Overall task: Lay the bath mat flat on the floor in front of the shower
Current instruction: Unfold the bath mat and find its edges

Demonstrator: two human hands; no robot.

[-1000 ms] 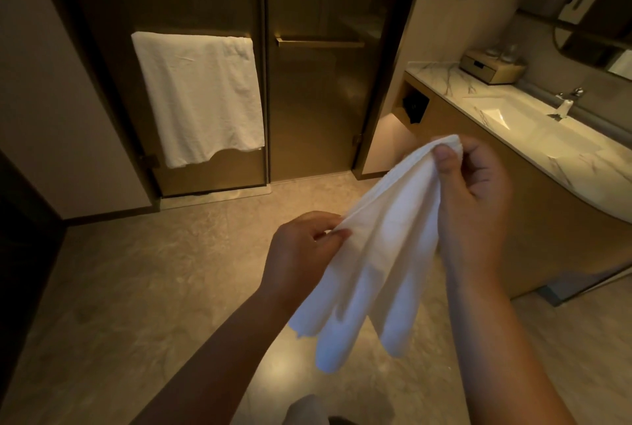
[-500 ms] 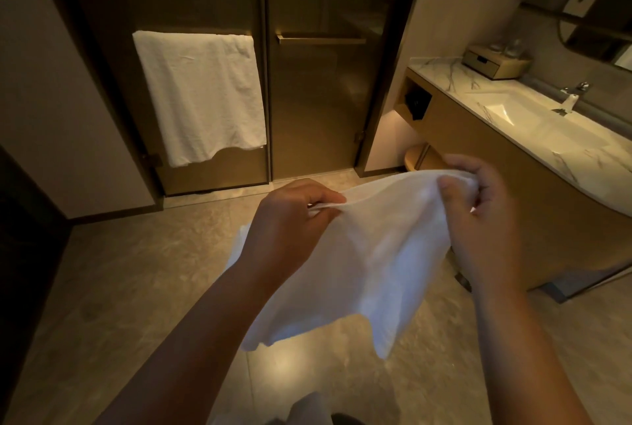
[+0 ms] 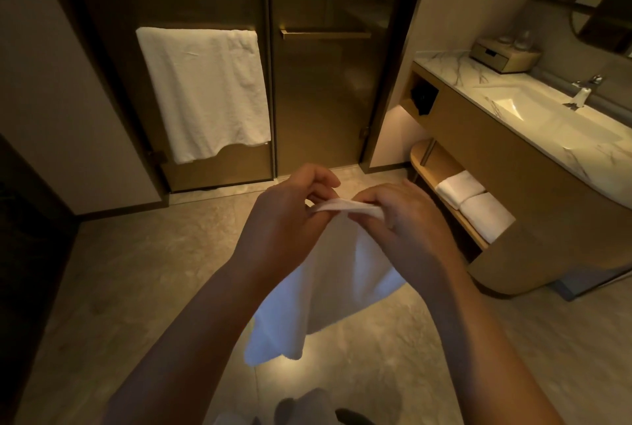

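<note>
The soft white terry bath mat (image 3: 328,287) hangs limp below our left hand (image 3: 287,219) and right hand (image 3: 403,219), both pinching its top hem close together; light and floppy, we judge, best gripped at two corners, short of the tinted glass shower door (image 3: 318,99) beyond.

Left hand (image 3: 290,219) hides part of the bath mat (image 3: 337,287).

bare floor (image 3: 143,274) ahead, vanity (image 3: 513,205) right
</note>
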